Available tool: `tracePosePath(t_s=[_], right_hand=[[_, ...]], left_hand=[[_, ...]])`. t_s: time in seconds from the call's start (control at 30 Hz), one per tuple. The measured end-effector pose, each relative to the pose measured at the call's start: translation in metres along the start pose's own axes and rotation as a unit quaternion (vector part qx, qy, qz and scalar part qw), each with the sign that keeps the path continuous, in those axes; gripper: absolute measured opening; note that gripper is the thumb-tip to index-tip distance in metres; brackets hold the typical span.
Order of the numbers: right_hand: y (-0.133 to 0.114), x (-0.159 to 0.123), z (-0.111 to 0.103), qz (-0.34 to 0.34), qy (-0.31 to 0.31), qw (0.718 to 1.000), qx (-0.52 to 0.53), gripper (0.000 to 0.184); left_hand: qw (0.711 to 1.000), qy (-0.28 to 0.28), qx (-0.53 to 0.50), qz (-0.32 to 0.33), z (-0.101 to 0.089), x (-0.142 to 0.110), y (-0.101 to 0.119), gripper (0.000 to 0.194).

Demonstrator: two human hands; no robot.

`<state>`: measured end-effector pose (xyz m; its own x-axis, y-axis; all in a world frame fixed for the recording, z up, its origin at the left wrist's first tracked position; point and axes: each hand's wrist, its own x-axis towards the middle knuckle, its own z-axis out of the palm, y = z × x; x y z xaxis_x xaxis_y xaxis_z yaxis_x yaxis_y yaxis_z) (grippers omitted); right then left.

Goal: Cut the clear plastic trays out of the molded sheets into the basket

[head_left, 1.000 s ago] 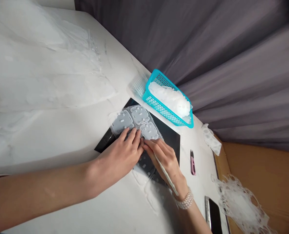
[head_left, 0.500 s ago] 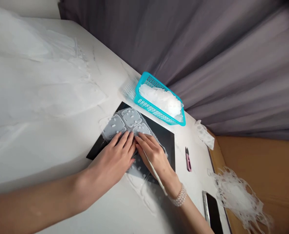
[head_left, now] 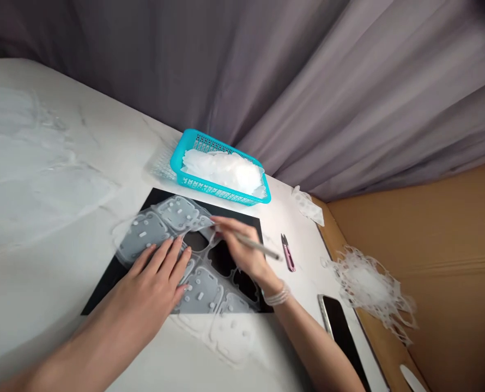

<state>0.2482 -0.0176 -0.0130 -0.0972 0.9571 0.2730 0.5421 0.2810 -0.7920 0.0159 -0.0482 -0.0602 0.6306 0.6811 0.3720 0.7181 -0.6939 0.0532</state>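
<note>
Our left hand lies palm down, fingers slightly spread, on the translucent sheet, which runs under both hands over the black mat and past its edge between our forearms. Our right hand grips a slim pen-like tool; its fingertips meet the sheet near dark openings, too blurred for us to tell whether they pinch it, and the hand hides part of it. Beyond both hands stands a turquoise basket of white pieces. Right of our right hand lie pink-handled snips; right of that forearm, a phone and tangled scraps.
</note>
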Motion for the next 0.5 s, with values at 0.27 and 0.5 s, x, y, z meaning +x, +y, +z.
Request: tracePosePath(t_s=[0.27, 0.5], right_hand=[[0.059, -0.039, -0.13, 0.126, 0.287, 0.934, 0.169, 0.004], [-0.029, -0.041, -0.074, 0.181, 0.232, 0.886, 0.358, 0.024]], left_hand=[[0.999, -0.035, 0.003, 0.005, -0.017, 0.004, 0.002, 0.046], [0.922, -0.081, -0.354, -0.135, -0.055, 0.031, -0.014, 0.043]])
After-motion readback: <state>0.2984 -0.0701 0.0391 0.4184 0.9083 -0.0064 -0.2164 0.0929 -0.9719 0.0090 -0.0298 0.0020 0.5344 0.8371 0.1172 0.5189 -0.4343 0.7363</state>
